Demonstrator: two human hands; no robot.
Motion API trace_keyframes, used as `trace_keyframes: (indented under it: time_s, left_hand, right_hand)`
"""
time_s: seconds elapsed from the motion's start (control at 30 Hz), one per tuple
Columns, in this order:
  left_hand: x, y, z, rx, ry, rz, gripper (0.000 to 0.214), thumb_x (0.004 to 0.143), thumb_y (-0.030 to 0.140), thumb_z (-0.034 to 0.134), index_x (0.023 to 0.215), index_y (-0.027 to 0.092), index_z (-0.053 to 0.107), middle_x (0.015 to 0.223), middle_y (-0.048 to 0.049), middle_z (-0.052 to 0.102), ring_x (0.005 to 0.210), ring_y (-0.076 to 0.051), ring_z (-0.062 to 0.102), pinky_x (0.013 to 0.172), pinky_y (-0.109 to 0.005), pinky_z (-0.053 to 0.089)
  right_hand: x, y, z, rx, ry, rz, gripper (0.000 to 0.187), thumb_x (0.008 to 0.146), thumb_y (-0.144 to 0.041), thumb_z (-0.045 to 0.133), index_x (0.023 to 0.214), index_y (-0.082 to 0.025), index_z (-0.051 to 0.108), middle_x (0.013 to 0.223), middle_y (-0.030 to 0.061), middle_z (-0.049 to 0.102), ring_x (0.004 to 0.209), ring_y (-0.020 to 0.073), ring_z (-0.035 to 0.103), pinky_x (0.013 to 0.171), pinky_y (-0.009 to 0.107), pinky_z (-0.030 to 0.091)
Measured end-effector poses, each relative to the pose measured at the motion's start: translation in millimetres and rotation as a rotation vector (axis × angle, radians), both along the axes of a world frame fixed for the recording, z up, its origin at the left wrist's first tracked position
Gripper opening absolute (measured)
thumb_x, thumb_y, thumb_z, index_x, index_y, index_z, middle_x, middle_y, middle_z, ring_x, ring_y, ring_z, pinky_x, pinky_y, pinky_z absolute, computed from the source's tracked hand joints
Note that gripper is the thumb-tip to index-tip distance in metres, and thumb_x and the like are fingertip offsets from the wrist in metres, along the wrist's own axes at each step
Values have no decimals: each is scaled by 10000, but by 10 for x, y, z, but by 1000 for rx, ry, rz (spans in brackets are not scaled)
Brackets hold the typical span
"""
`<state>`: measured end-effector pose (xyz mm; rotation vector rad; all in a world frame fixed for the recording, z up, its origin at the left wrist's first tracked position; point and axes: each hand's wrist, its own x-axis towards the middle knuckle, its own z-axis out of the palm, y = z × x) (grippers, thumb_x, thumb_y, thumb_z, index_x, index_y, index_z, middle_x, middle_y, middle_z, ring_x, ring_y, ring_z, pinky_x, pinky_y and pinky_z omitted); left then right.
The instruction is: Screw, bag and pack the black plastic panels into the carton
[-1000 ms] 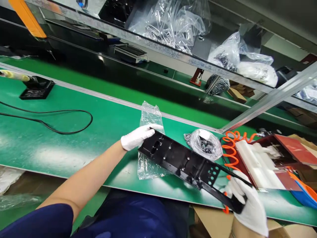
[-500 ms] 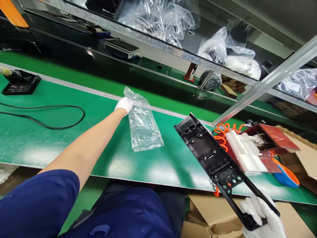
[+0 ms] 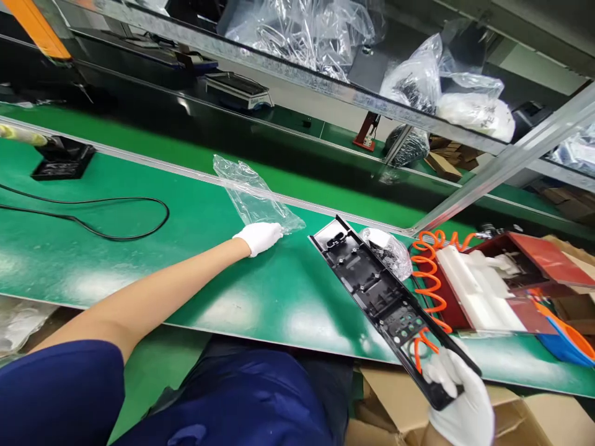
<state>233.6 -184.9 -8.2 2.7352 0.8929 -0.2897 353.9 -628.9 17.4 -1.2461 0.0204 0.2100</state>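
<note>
My left hand [image 3: 260,238], in a white glove, is closed at the near edge of a clear plastic bag [image 3: 253,192]. The bag looks flat and stretches away over the metal strip at the back of the bench; the fingertips are partly hidden. My right hand [image 3: 465,396], also gloved, grips the near end of a long black plastic housing [image 3: 367,279]. This housing is tilted above the bench, its inner side with posts, ribs and round holes facing up. Its far end points to the back left, and an opening lies near my fingers.
A green bench [image 3: 223,285] runs across the view. At right are an orange coiled hose [image 3: 430,279], a bagged bundle [image 3: 388,251] and a red fixture with white blocks [image 3: 478,288]. A black cable [image 3: 116,237] lies left. Cardboard boxes [image 3: 395,396] stand below; a shelf rail [image 3: 297,77] crosses above.
My left hand has moved right and nearer, from the bag's far end to its near edge. The bag has shifted toward the back. My right hand and the housing have moved left.
</note>
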Motion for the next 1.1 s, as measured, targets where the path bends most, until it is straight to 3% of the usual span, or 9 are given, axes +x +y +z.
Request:
trace_keyframes:
  time_s: [0.1,0.2,0.37,0.47,0.57,0.7,0.83,1.0,1.1]
  left_hand:
    - [-6,31,91,-13,57,-75,389,944,366,412,923,180,753,989,-120,773,953,-256,720,891,-339,541]
    - [-27,-26,159,9,102,-136,299,901,310,488,867,206,766,1007,-89,780,1001,-250,709,936,-326,526]
    - [-25,-192,198,116,71,-83,364,884,164,399,1033,114,727,1038,-210,740,986,-344,713,860,-446,542]
    - [-9,-225,209,96,16,-72,360,926,265,379,1023,163,710,1053,-153,744,981,-299,717,829,-379,545]
    - [4,-197,218,33,-13,-39,353,941,355,377,971,199,692,881,-68,755,822,-208,724,734,-270,531]
    - [-9,-211,201,43,-47,25,418,961,374,303,1007,174,668,908,-108,746,798,-236,717,702,-307,521]
    - [-12,-277,87,40,-34,-56,546,893,646,405,1105,206,649,1100,-125,729,968,-310,708,766,-371,543]
    - [42,-205,-54,24,35,-90,435,976,362,317,1111,163,679,992,-152,750,917,-290,728,808,-388,547]
    - [54,-147,-20,25,30,-124,321,934,295,444,945,163,737,963,-144,758,945,-284,724,860,-370,538]
  right_hand:
    - [-49,207,-2,78,72,32,280,665,-230,778,793,-191,533,526,-112,349,418,22,275,425,174,335]
    - [-116,353,39,157,81,69,348,707,-188,749,701,-194,401,543,-108,267,444,27,220,435,169,321]
    - [-199,451,103,154,32,76,325,775,-169,681,702,-201,365,572,-92,220,472,50,178,439,183,314]
    - [-229,465,98,142,30,82,267,779,-180,673,727,-200,412,572,-90,227,481,56,182,448,179,328]
    - [-242,478,69,140,60,80,256,771,-193,692,751,-201,437,586,-93,219,488,53,170,441,170,314]
    - [-230,475,49,127,79,98,268,766,-209,706,759,-206,439,589,-99,207,488,50,151,429,170,287]
    - [-217,444,77,130,36,93,290,768,-202,691,721,-205,404,579,-95,216,490,54,168,447,177,312]
    - [-223,394,101,96,39,61,268,773,-209,698,742,-204,432,568,-98,254,476,51,199,445,179,305]
    - [-237,390,108,110,56,44,265,758,-205,708,757,-201,443,579,-103,239,474,43,185,442,170,300]
